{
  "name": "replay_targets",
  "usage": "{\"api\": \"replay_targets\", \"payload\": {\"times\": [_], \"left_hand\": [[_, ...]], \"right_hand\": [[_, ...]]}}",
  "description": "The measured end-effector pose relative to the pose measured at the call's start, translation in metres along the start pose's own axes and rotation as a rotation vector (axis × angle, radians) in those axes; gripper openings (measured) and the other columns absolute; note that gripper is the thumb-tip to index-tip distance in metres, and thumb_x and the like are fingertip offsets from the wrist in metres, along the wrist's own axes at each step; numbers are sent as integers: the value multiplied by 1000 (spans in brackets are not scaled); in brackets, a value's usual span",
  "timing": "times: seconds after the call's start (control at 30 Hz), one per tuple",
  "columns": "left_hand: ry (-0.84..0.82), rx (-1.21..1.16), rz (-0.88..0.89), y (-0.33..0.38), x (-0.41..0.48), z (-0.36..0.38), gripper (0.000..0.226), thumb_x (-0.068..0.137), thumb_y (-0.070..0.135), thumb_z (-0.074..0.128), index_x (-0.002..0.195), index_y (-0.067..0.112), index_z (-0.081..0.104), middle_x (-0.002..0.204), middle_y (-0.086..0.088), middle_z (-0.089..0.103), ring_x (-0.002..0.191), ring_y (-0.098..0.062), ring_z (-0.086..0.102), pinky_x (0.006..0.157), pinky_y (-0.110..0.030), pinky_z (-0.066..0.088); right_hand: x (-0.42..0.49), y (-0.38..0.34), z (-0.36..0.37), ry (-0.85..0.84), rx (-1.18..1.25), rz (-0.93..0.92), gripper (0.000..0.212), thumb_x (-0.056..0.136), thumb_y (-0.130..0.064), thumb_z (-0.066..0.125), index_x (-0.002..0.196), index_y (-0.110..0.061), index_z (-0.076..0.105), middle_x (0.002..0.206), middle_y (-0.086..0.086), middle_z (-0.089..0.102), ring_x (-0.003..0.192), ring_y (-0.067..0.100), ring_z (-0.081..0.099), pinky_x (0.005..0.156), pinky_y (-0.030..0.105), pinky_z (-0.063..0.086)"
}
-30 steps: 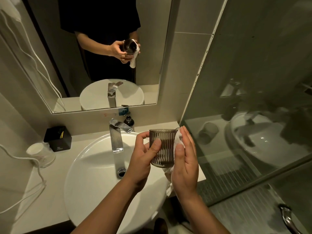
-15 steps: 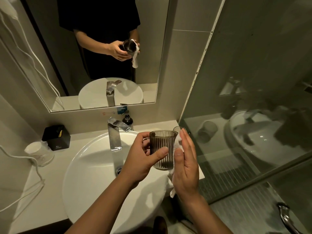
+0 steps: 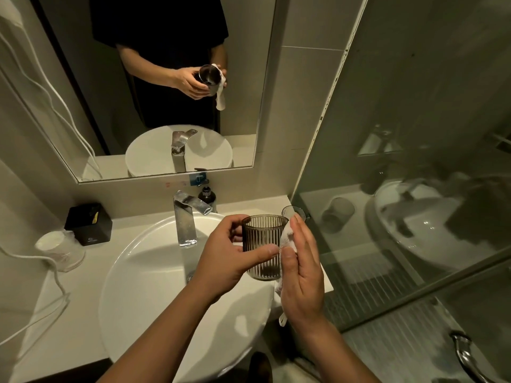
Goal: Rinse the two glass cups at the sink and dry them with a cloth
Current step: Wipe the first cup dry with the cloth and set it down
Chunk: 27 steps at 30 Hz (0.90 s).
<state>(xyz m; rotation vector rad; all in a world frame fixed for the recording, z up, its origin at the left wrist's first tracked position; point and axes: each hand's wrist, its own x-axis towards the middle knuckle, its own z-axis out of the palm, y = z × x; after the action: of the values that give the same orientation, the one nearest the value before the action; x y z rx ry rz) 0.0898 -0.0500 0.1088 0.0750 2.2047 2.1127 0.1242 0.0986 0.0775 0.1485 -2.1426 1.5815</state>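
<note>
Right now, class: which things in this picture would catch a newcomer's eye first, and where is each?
The ribbed glass cup, held upright over the white basin by the left hand. The right hand presses a white cloth against its side. Above, the mirror reflects this.

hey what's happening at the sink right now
A person stands at a white basin drying a ribbed glass cup. The left hand grips the cup upright, and the right hand presses a white cloth against its side. A second glass cup sits on the counter behind it. No water runs from the tap.
</note>
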Motion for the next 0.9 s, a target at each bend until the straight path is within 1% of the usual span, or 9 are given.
{"api": "replay_targets", "payload": {"times": [0.1, 0.17, 0.23, 0.33, 0.43, 0.57, 0.67, 0.8, 0.9], "left_hand": [[-27, -62, -23, -3, 1, -2, 66, 64, 24, 95, 121, 16, 63, 113, -6, 73, 102, -13, 72, 78, -19, 58], [-49, -86, -14, -3, 1, -4, 62, 65, 14, 97, 118, 15, 65, 109, -5, 76, 102, -15, 74, 79, -20, 58], [-68, -103, -4, -5, 2, -7, 58, 64, 15, 92, 116, 20, 67, 107, 0, 78, 102, -14, 74, 80, -22, 58], [-116, -69, -1, -4, 1, -11, 57, 67, 23, 87, 120, 28, 67, 114, 6, 75, 110, -12, 71, 83, -23, 58], [-181, 73, -28, 1, 3, -14, 67, 63, 44, 90, 122, 44, 61, 126, 11, 65, 118, -7, 62, 92, -26, 57], [-226, 186, -37, 10, 4, -17, 59, 66, 40, 96, 111, 50, 60, 109, 22, 71, 106, -5, 68, 89, -24, 60], [-182, 190, -17, 9, 3, -15, 63, 65, 31, 98, 115, 45, 60, 112, 19, 71, 106, -2, 68, 87, -20, 59], [-135, 44, -61, 3, 1, -13, 62, 68, 12, 94, 121, 21, 64, 114, 0, 75, 101, -3, 72, 74, -9, 53], [-163, -5, -64, 1, 1, -15, 60, 70, 8, 93, 122, 20, 65, 114, -1, 77, 107, -11, 73, 84, -20, 58]], "right_hand": [[1, 3, 0, 15, 43, 30, 45, 105, -34, 38, 150, -34, 40, 158, -23, 39, 150, 7, 35, 119, 22, 32], [0, 4, 0, 16, 65, 40, 45, 105, -35, 37, 151, -34, 40, 157, -20, 42, 150, 9, 36, 121, 28, 34], [-1, 6, 1, 24, 93, 58, 47, 105, -36, 36, 151, -29, 42, 157, -14, 44, 150, 12, 38, 122, 39, 35], [-1, 9, 1, 27, 125, 93, 51, 105, -38, 37, 153, -22, 43, 157, -7, 47, 149, 16, 40, 120, 52, 37], [-2, 7, 0, 16, 55, 58, 47, 105, -39, 37, 151, -33, 41, 158, -14, 43, 150, 12, 38, 121, 44, 36], [-3, 4, 0, -2, 17, 0, 45, 106, -33, 37, 151, -34, 39, 160, -15, 39, 151, 11, 35, 122, 33, 33], [-3, 4, 1, -5, 0, -24, 46, 106, -31, 37, 152, -33, 39, 161, -14, 39, 151, 13, 35, 122, 34, 34], [-3, 3, 0, 23, 30, 2, 46, 106, -34, 37, 151, -33, 40, 159, -13, 41, 150, 13, 36, 122, 40, 34], [-4, 7, 1, 36, 56, 20, 47, 106, -39, 36, 152, -33, 42, 159, -10, 43, 150, 16, 37, 121, 49, 36]]}}
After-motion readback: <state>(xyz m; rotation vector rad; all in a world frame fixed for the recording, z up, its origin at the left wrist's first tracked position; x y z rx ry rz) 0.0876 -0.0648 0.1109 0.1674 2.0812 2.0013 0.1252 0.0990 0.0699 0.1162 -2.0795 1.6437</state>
